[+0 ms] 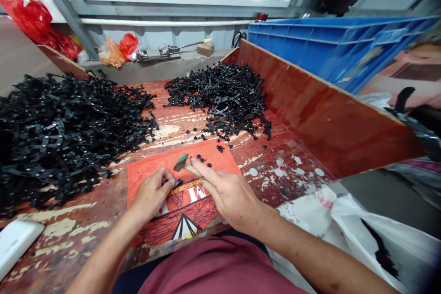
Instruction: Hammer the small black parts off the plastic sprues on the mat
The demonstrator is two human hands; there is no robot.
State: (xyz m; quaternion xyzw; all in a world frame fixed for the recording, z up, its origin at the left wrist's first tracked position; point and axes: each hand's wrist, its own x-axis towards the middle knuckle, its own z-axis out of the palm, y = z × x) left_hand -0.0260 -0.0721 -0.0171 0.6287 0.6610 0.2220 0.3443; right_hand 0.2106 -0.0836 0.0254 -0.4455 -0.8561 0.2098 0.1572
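Observation:
My right hand point(234, 197) is closed around the wooden handle of a small hammer point(181, 162), its index finger laid along the handle. The hammer's green and dark head hangs just above an orange printed cloth point(143, 172). To its left, my left hand point(153, 190) pinches a small black plastic part point(178, 183) close to the cloth. Its exact shape is partly hidden by my fingers. A few loose black pieces point(202, 159) lie on the cloth beyond the hammer head.
A large heap of black plastic parts point(51, 128) covers the table's left side. Another heap point(223, 92) lies at the back. A red-brown board point(320, 110) walls the right side, with a blue crate point(296, 46) behind it. A white device point(17, 243) sits at the lower left.

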